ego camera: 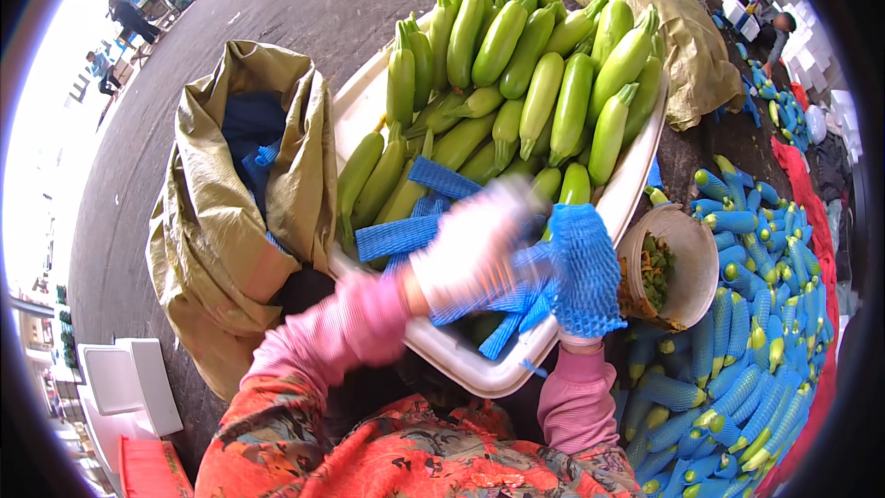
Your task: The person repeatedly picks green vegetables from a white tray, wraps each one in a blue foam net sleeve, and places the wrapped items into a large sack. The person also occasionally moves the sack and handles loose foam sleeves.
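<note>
My left hand, in a pale glove, is blurred over the near part of a white plastic tub; its grip is unclear. A blue foam net sleeve covers my right hand down to the wrist, hiding the fingers; only a strip of pale glove shows below it. Between and beside the hands lie flattened blue net sleeves, partly on the produce. Beyond them, pale green zucchini without nets fill the tub, many standing with stems up.
An open tan woven sack with blue netting inside stands left. Right are a bucket with plant scraps and a large heap of netted zucchini. Another tan sack lies beyond the tub; white foam boxes stand lower left. Several people are farther off.
</note>
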### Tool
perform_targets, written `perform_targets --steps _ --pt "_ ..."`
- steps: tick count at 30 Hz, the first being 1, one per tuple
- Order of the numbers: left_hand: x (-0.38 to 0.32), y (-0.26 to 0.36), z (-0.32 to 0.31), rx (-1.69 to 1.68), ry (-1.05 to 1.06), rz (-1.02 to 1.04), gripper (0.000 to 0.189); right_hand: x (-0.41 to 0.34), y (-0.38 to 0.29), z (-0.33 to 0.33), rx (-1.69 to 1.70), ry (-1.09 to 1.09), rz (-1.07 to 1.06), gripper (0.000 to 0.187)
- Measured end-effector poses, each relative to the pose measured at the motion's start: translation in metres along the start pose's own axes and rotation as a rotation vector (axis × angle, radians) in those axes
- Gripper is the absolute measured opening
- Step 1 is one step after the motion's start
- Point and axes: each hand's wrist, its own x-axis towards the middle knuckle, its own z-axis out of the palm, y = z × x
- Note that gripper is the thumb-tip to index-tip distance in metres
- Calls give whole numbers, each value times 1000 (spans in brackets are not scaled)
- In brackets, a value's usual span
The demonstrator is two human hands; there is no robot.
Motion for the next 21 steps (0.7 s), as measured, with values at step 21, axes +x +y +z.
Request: perform_targets --steps 21 --pt "-11 -50 -156 -755 811 -303 4 30 -21 20 -555 -455 -389 30"
